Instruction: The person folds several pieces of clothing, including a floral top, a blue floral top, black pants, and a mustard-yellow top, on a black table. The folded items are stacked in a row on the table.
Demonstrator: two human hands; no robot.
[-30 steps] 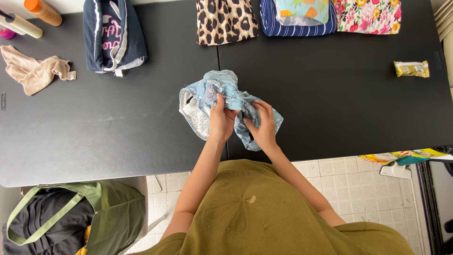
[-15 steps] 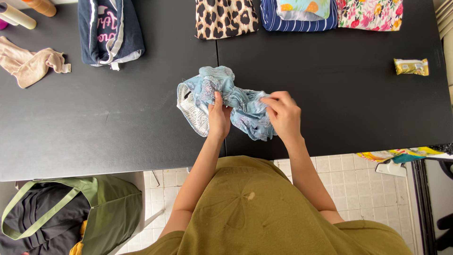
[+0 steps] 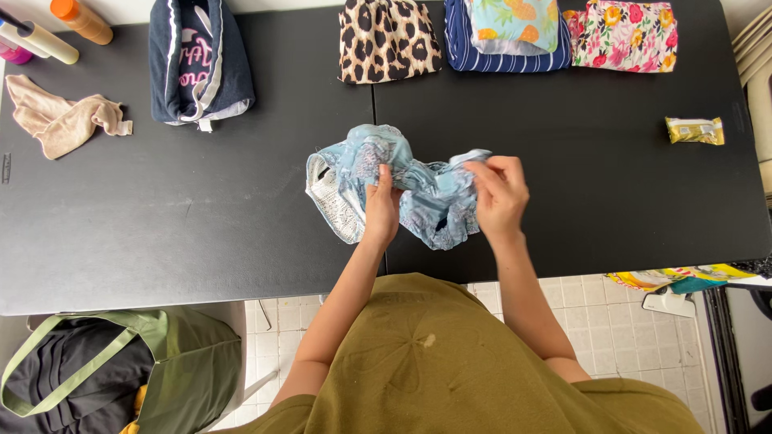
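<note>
One crumpled light-blue garment (image 3: 418, 189) with white lace at its left edge lies near the front middle of the black tabletop (image 3: 201, 217). Both hands work it. The left hand (image 3: 380, 210) presses on the middle of the bunch, its fingers (image 3: 383, 178) pinching a fold of the blue cloth. The right hand (image 3: 500, 193) holds the garment's right end, its fingers (image 3: 481, 170) closed on a raised edge of fabric, lifting it a little off the tabletop.

Along the far edge sit four folded piles in a row: one navy top (image 3: 197, 60) with pink print and white trim, one leopard-print piece (image 3: 388, 38), one navy striped piece (image 3: 470, 48) with a pale fruit-print piece (image 3: 515, 20) lying on top of it, and one floral piece (image 3: 623, 36) just beside that stack. All are well apart from the blue garment.

At the far left corner lies one beige cloth (image 3: 60, 120), loosely bunched. Behind it stand three bottles: one with an orange cap (image 3: 79, 20), one cream tube (image 3: 40, 40), and one pink one (image 3: 12, 55) cut by the frame edge. Near the right edge lies one small gold packet (image 3: 695, 129).

Below the tabletop, on the left, one green bag (image 3: 153, 362) stands open on the tiled floor (image 3: 619, 321) with dark clothing inside.
</note>
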